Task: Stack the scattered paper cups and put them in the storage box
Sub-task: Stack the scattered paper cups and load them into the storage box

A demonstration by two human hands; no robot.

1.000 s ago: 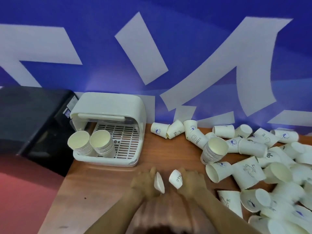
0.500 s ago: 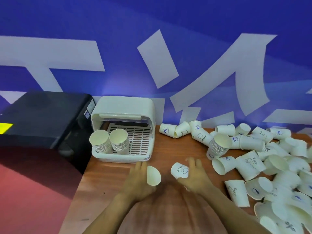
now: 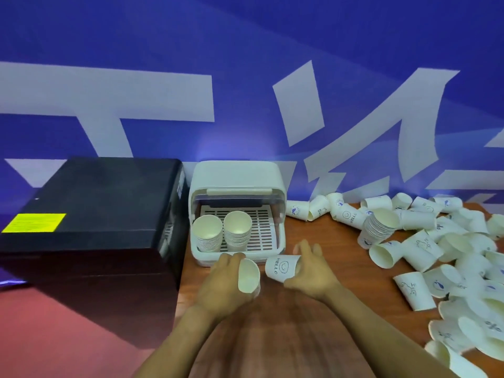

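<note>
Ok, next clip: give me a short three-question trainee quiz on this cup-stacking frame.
1. True or false: the storage box holds two cup stacks.
2. Which hand holds the HELLO cup? A left B right
3. Fill in: the left hand's cup has its mouth facing the ____ hand.

Key: 1 true. 2 B, the right hand. 3 right; the left hand grips it from behind.

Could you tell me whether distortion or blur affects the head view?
Head view: wide-angle bending curves the wall lettering and table edge; the lap at the bottom is smeared; the hands and the HELLO cup stay fairly sharp.
</note>
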